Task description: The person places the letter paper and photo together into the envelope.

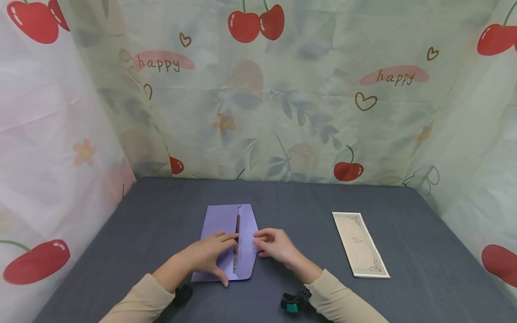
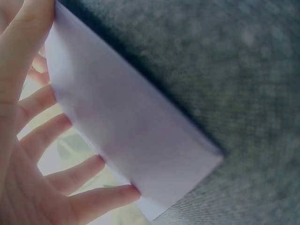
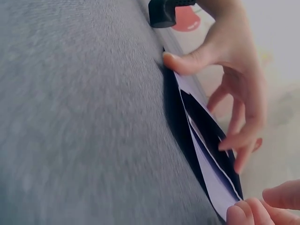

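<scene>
A purple envelope (image 1: 220,217) lies on the dark cloth, its flap (image 1: 247,224) to the right. Between body and flap runs a narrow opening, with something dark and pale-edged inside that I cannot make out. My left hand (image 1: 208,255) rests on the envelope's body with fingers spread, the thumb at its near edge and fingertips by the opening. In the right wrist view the opening gapes under the left hand (image 3: 239,79). My right hand (image 1: 276,244) pinches the flap's outer edge between thumb and curled fingers. The left wrist view shows the envelope (image 2: 126,112) under spread fingers.
To the right, a beige card (image 1: 361,244) with ornate corners and a white border lies on the dark table cloth (image 1: 299,202). Black wrist devices (image 1: 296,301) sit at both wrists. Printed curtains (image 1: 274,134) enclose the table at the back and sides.
</scene>
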Demonstrator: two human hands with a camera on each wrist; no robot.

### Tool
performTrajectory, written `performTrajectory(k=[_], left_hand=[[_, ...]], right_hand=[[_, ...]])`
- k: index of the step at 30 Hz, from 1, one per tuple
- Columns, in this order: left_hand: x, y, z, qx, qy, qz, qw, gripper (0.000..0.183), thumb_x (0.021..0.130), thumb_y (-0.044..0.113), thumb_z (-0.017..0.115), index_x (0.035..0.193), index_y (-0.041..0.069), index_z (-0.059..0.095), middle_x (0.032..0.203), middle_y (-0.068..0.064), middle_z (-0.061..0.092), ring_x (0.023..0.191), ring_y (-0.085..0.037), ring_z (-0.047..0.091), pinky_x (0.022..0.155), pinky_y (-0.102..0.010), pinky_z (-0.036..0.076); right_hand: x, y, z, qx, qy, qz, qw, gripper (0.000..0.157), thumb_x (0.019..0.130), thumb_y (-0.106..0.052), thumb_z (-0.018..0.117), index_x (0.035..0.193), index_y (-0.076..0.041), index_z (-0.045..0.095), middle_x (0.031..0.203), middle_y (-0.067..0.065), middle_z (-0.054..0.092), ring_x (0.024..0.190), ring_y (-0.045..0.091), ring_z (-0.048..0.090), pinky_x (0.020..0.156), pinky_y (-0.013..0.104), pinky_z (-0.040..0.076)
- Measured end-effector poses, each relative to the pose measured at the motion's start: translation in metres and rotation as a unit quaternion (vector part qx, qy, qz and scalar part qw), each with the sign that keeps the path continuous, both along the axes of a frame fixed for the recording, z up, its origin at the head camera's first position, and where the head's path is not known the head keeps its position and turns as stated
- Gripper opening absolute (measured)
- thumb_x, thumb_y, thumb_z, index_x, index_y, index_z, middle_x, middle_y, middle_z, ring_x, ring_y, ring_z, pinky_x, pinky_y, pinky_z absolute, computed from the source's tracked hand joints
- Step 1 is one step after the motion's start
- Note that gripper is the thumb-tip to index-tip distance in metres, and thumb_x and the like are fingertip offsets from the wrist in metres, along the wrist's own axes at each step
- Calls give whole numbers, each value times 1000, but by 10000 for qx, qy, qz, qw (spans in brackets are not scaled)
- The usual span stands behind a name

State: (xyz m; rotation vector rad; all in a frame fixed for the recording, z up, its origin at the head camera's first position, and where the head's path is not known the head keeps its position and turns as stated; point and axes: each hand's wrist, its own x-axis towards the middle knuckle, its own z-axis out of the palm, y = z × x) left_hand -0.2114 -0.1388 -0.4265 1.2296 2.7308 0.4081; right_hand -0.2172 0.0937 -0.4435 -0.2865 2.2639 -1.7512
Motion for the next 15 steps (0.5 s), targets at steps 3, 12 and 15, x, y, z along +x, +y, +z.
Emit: performTrajectory(k=[3,12,15], left_hand=[[0,0,0,-21,-72,37,10000,73,55,53,81,110,16,52,142,-14,45,126,-48,41,102,-55,38],[1,0,0,-11,78,-2,10000,72,53,52,82,108,15,52,141,-15,45,125,-49,42,99,-56,40],[1,0,0,9,110,-14,9999,72,53,51,82,108,15,52,141,-15,46,124,-49,42,99,-56,40]], right_hand=[[0,10,2,111,35,-63,9999,28,89,-7,59,112,9,59,99,24,66,77,14,65,68,33,58],[-4,54,10,555,229,-376,9975,30,89,-9,60,112,10,59,102,26,65,79,18,66,69,34,58],[-5,73,13,701,295,-511,9958,32,90,-10,59,114,10,58,103,26,65,82,20,66,69,35,58]])
